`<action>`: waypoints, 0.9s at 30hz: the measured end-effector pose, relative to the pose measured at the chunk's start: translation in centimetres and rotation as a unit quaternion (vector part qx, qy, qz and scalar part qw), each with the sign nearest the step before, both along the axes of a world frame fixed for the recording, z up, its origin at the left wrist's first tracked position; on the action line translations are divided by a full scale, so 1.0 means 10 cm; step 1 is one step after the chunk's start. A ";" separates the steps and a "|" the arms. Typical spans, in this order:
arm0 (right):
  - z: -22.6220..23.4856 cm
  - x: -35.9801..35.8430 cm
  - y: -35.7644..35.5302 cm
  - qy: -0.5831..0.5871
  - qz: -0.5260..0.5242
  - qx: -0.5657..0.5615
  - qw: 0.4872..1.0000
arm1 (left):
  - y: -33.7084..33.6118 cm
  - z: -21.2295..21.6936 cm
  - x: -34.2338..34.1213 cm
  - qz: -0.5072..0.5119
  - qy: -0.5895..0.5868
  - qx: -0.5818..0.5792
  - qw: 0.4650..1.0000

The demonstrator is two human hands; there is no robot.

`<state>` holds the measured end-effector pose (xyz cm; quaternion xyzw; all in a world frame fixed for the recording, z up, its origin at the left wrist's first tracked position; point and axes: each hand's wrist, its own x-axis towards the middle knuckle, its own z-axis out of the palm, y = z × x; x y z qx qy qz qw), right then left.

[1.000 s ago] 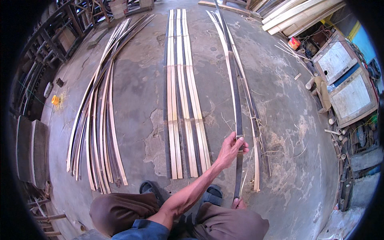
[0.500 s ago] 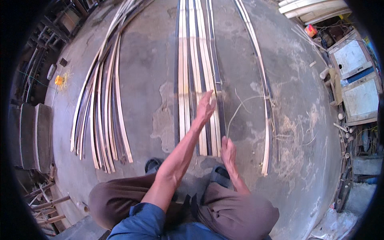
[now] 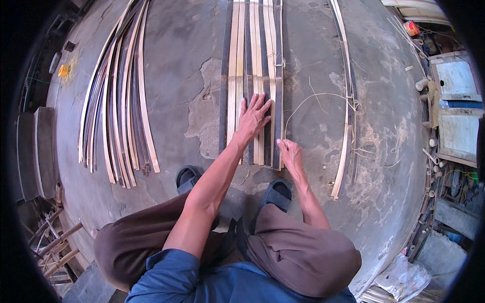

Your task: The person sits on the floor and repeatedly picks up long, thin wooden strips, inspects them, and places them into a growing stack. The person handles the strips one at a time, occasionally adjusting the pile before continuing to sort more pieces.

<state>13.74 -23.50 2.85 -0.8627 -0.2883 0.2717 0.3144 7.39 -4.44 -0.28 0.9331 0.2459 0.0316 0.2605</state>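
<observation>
Both hands have come onto the middle row of bamboo strips since a second ago, when the left hand gripped a dark strip off to the right.

The left hand (image 3: 254, 117) lies flat, fingers spread wide, on the strips (image 3: 251, 76) on the concrete floor (image 3: 177, 65). The right hand (image 3: 289, 152) pinches the outermost dark strip (image 3: 278, 121) near its end. Apparently aligning; next, snug that strip against its neighbours.

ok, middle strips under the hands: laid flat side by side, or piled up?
Flat, side by side. The middle strips lie parallel on the concrete floor; left hand presses on them, right hand touches the rightmost.
</observation>
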 end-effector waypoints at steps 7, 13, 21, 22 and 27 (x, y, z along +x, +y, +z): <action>-0.16 0.05 0.03 -0.018 -0.009 0.014 1.000 | 0.00 -0.06 0.00 0.004 0.001 0.012 1.000; -0.13 0.06 0.06 -0.070 0.020 -0.001 0.997 | -0.02 -0.09 0.01 0.006 -0.006 0.015 1.000; -0.09 0.02 0.09 -0.072 0.015 -0.014 0.997 | -0.01 -0.07 0.00 0.010 0.001 0.021 1.000; -0.11 0.03 0.07 -0.071 0.015 -0.014 0.997 | -0.02 -0.05 0.01 0.007 -0.003 0.021 1.000; -0.08 0.00 0.09 -0.049 -0.001 -0.021 0.999 | -0.01 -0.06 0.00 0.007 -0.008 0.025 1.000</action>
